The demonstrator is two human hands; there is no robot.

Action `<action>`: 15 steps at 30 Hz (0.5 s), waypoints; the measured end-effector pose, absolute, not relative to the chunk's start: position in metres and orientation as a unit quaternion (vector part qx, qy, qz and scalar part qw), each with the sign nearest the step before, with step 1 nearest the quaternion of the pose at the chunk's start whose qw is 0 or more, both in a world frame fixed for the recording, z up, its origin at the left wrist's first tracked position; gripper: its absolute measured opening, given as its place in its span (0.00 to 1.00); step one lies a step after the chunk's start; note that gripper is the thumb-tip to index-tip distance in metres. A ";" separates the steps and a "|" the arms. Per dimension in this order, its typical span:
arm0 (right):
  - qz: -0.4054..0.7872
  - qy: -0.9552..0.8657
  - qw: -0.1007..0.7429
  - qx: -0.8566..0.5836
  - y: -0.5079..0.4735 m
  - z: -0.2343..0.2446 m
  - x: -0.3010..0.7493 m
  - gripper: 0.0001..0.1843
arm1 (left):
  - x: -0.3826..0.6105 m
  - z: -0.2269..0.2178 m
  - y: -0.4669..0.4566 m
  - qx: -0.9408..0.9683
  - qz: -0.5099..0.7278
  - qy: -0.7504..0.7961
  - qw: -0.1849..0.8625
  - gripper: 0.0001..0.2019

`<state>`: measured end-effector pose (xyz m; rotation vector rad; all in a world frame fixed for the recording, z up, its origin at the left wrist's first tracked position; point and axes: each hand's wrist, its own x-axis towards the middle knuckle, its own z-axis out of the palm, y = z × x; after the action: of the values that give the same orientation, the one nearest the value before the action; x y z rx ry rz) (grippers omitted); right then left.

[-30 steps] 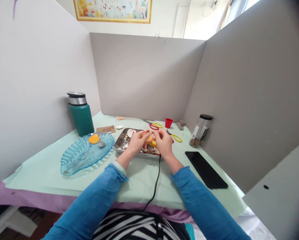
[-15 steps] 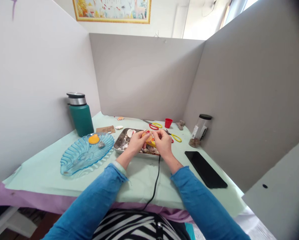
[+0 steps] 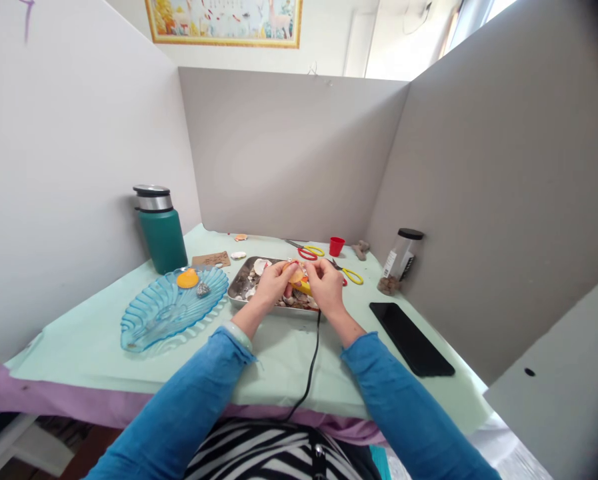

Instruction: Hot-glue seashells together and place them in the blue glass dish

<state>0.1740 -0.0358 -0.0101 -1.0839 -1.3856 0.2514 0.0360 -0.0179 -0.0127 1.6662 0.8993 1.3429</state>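
Left hand (image 3: 271, 288) grips an orange shell (image 3: 297, 275) over a metal tray (image 3: 239, 287); right hand (image 3: 327, 288) is close beside, its hold indiscernible.

No readable words or numbers. A white label (image 3: 390, 263) on the clear jar (image 3: 403, 255) carries dark print, and the framed picture (image 3: 223, 21) small marks, both illegible.

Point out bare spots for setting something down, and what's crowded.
Bare: mint tablecloth left-front, between blue shell-shaped dish and purple cloth; also front-centre, between left sleeve and black cable. Crowded: metal tray, shells inside, left hand and right hand over it; scissors and red cup beyond.
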 end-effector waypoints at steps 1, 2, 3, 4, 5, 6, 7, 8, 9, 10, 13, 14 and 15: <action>0.112 -0.606 0.630 -0.472 -0.036 -0.010 0.174 0.15 | 0.036 -0.012 -0.018 0.657 0.532 0.355 0.399 0.17; 0.115 -0.608 0.629 -0.471 -0.036 -0.010 0.174 0.16 | 0.036 -0.012 -0.019 0.655 0.534 0.354 0.400 0.17; 0.119 -0.610 0.628 -0.469 -0.036 -0.009 0.174 0.16 | 0.036 -0.012 -0.019 0.652 0.537 0.354 0.401 0.17; 0.123 -0.612 0.626 -0.468 -0.035 -0.009 0.175 0.16 | 0.036 -0.011 -0.020 0.649 0.540 0.356 0.402 0.16; 0.126 -0.614 0.622 -0.468 -0.035 -0.009 0.175 0.17 | 0.036 -0.011 -0.020 0.643 0.543 0.360 0.402 0.16; 0.129 -0.618 0.619 -0.468 -0.035 -0.009 0.175 0.17 | 0.036 -0.010 -0.021 0.638 0.545 0.365 0.403 0.16; 0.130 -0.621 0.615 -0.469 -0.035 -0.009 0.175 0.18 | 0.036 -0.010 -0.021 0.632 0.547 0.371 0.404 0.16; 0.130 -0.624 0.611 -0.470 -0.036 -0.009 0.175 0.17 | 0.037 -0.009 -0.021 0.627 0.548 0.375 0.407 0.16; 0.128 -0.627 0.608 -0.469 -0.036 -0.009 0.175 0.17 | 0.037 -0.009 -0.021 0.624 0.548 0.377 0.409 0.16; 0.127 -0.631 0.607 -0.467 -0.036 -0.009 0.175 0.17 | 0.037 -0.009 -0.021 0.623 0.548 0.377 0.411 0.16; 0.130 -0.637 0.605 -0.460 -0.036 -0.010 0.175 0.15 | 0.037 -0.009 -0.021 0.627 0.546 0.370 0.415 0.16; 0.133 -0.637 0.605 -0.459 -0.036 -0.010 0.175 0.15 | 0.037 -0.009 -0.021 0.627 0.546 0.368 0.416 0.16; 0.137 -0.636 0.605 -0.460 -0.036 -0.009 0.175 0.15 | 0.037 -0.008 -0.022 0.628 0.546 0.367 0.417 0.16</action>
<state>0.1752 -0.0363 -0.0093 -1.0633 -1.4717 0.3176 0.0368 -0.0217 -0.0085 1.5756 0.9211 1.3693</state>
